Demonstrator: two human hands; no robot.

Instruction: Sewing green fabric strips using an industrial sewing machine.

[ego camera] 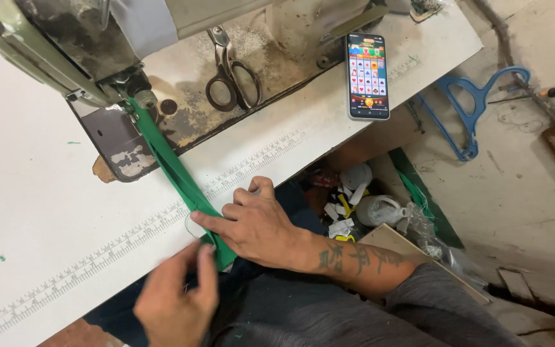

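Feeding a green fabric strip (178,177) toward the sewing machine (91,58) at upper left — strip running diagonally from under the presser area down to the counter (46,212) edge at lower centre. Right hand (255,225) pressed flat on the strip's near end, fingers spread, fingertips pinning the cloth. Left hand (178,299) blurred, fingers loosely curled and pinching at the strip's tail, by the look of it. Next, probably: keeping the strip straight and taut toward the needle, edges aligned.

White counter with a printed ruler along the edge; scissors (232,67) on the worn machine bed, phone (368,76) upper centre. Dusty concrete floor at right — blue hanger (467,109), box of scraps (367,205) below.
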